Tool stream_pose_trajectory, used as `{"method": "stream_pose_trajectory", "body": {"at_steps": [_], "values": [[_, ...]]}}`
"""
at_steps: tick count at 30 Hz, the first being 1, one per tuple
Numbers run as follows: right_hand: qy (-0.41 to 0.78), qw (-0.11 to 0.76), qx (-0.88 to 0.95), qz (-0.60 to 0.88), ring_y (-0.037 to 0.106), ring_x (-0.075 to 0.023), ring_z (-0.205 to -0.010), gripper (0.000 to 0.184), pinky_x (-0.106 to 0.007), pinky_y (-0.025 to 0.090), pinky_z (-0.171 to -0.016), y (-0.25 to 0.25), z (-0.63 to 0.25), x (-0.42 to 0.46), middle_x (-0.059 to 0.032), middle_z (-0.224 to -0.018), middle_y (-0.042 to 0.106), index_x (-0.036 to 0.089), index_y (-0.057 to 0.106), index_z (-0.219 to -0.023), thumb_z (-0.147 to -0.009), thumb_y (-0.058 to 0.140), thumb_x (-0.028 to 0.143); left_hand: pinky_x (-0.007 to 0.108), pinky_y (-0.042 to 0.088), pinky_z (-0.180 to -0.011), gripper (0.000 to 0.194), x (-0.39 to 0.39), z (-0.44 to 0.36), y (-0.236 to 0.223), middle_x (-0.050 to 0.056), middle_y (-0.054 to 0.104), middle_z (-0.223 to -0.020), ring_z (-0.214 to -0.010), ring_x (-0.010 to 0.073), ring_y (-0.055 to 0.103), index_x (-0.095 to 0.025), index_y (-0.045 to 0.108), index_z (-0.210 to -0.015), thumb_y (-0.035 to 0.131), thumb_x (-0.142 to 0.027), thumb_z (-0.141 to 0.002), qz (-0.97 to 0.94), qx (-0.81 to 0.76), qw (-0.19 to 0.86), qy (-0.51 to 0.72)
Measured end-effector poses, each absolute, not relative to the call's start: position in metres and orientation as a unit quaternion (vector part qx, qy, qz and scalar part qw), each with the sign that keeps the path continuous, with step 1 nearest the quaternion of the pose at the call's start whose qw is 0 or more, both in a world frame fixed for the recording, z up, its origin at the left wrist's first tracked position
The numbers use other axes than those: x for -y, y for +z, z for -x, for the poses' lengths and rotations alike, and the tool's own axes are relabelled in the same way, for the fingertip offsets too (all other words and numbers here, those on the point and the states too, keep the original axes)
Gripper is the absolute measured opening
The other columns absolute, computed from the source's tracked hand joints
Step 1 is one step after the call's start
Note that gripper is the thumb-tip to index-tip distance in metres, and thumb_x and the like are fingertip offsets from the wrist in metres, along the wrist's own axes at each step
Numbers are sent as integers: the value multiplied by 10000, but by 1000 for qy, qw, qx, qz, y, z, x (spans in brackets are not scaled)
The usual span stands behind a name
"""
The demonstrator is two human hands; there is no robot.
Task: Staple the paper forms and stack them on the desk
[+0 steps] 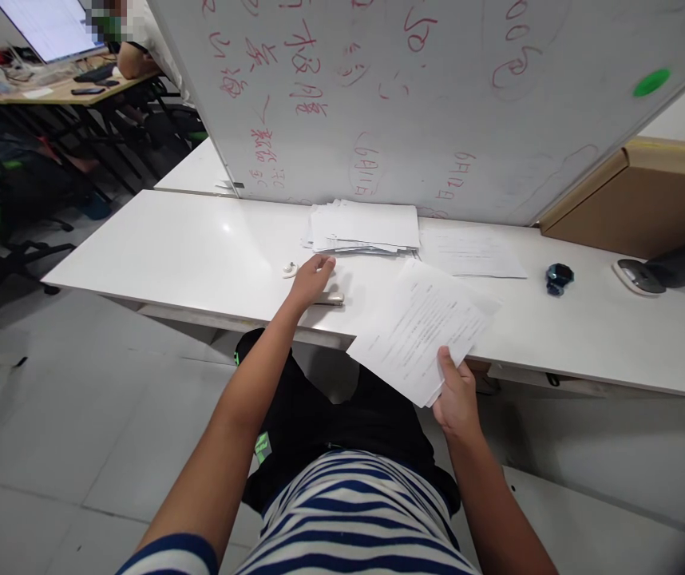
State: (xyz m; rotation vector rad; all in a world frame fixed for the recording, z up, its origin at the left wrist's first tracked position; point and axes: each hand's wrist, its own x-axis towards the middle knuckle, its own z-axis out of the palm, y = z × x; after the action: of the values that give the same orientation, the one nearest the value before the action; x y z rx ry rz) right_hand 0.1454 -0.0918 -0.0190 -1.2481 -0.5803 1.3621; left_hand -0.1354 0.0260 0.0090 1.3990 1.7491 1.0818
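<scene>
Left hand [314, 279] extended just by stapler [331, 299], can't tell its grip. Right hand [457, 397] thumb-clamps white printed sheets [417, 331], edges offset.

bright; glare dot on desk [199, 247]; soft shadows; right corners dark

We count 1 stapler [331, 299], 1 paper pile [372, 226], 1 handheld sheaf [420, 327], 1 watch [559, 277], 1 gray mouse [640, 276], 1 whiteboard [432, 112] and 1 green disc [652, 82].
</scene>
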Motion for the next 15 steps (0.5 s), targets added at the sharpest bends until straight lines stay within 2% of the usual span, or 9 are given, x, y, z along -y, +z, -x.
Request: {"method": "stream_pose_trajectory", "body": {"at_steps": [15], "values": [[542,591,245,545,586,-273,-1192,569,-473,439,-1062,-22,-146,89,-107,-1279,632,161,623,-1220,-768,717,494,350,442,-919,378,-27,136,7,45,646,-1153,-1070,228,576,-238,621,-1028,437,-545,-908,-536,-671,315,404]]}}
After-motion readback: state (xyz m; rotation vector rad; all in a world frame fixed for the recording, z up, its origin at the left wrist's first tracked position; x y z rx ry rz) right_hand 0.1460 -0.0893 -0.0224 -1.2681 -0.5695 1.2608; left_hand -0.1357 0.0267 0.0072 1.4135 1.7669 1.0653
